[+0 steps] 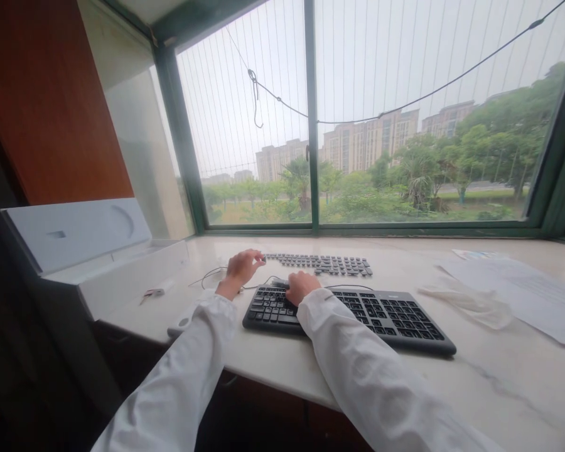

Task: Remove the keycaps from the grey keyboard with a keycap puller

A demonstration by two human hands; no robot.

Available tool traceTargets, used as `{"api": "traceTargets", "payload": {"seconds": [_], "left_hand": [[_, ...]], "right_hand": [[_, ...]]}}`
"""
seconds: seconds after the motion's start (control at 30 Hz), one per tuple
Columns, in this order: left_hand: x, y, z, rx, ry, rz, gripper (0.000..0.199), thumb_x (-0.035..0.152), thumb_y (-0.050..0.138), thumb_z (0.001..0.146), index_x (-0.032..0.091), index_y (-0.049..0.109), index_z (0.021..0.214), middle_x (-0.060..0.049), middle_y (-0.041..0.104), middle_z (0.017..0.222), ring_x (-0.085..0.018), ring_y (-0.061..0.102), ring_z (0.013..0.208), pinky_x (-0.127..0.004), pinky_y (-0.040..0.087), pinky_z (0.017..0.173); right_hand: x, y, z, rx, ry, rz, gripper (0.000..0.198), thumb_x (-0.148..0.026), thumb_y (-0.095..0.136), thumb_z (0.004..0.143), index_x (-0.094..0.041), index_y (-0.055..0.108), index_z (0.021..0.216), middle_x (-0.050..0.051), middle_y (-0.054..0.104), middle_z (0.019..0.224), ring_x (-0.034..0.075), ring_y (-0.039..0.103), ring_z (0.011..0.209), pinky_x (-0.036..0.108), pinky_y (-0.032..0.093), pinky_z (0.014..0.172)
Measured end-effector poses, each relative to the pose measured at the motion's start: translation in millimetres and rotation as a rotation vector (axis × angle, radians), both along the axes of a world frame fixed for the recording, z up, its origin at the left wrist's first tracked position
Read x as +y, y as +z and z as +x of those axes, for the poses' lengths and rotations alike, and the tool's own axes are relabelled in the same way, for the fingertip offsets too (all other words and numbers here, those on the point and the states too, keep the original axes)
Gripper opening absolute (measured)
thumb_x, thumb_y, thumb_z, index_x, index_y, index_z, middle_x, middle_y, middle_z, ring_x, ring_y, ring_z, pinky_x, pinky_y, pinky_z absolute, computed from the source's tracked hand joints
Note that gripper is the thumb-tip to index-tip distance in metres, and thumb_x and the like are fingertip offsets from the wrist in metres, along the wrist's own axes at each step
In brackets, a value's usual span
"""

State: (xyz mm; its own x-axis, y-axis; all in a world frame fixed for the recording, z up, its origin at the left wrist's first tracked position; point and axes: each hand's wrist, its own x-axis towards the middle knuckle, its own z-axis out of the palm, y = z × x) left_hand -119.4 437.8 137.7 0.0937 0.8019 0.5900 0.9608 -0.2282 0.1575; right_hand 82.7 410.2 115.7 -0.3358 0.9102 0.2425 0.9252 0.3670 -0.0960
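Observation:
A black keyboard (405,320) lies on the counter, with keycaps on its left part and bare key sockets across the middle and right. Behind it, loose keycaps (329,263) are laid out in rows. My left hand (241,270) is at the left end of these rows, thumb and forefinger pinched at a keycap (264,258). My right hand (301,286) rests over the keyboard's upper left area with its fingers curled. Whatever those fingers hold, if anything, is hidden behind the hand. A thin cable (351,287) runs behind the keyboard.
An open white box (132,270) stands at the left, near a small white object (156,292) and a pale rounded object (179,326) by the counter's front edge. Papers (522,289) and a crumpled clear bag (471,301) lie at the right. Behind the counter (499,383) is a window.

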Motion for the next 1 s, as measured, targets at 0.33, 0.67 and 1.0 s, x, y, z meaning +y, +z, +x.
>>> {"api": "traceTargets", "payload": {"seconds": [0.33, 0.67, 1.0], "left_hand": [[104, -8.1, 1, -0.056, 0.051, -0.348, 0.025, 0.046, 0.066, 0.076, 0.028, 0.072, 0.092, 0.001, 0.072, 0.099, -0.014, 0.065, 0.078, -0.022, 0.046, 0.071], [144, -26.6, 5, -0.014, 0.040, -0.434, 0.021, 0.043, 0.066, 0.074, 0.029, 0.072, 0.090, 0.003, 0.072, 0.091, -0.012, 0.063, 0.059, -0.024, 0.046, 0.068], [152, -31.6, 11, 0.010, 0.017, -0.446, 0.024, 0.044, 0.065, 0.073, 0.031, 0.072, 0.093, 0.003, 0.073, 0.093, -0.011, 0.062, 0.059, -0.022, 0.045, 0.068]], "right_hand": [[-3, 2, 0, 0.047, -0.019, -0.053, 0.027, -0.024, 0.059, 0.073, -0.014, 0.070, 0.095, 0.017, 0.068, 0.097, 0.026, 0.066, 0.087, 0.032, 0.048, 0.069], [-5, 3, -1, 0.082, -0.022, -0.057, 0.025, -0.024, 0.059, 0.072, -0.014, 0.070, 0.093, 0.017, 0.069, 0.097, 0.025, 0.066, 0.088, 0.033, 0.050, 0.070], [-5, 1, -5, 0.100, -0.017, -0.039, 0.024, -0.021, 0.058, 0.071, -0.014, 0.071, 0.090, 0.017, 0.069, 0.093, 0.026, 0.066, 0.085, 0.033, 0.050, 0.068]]}}
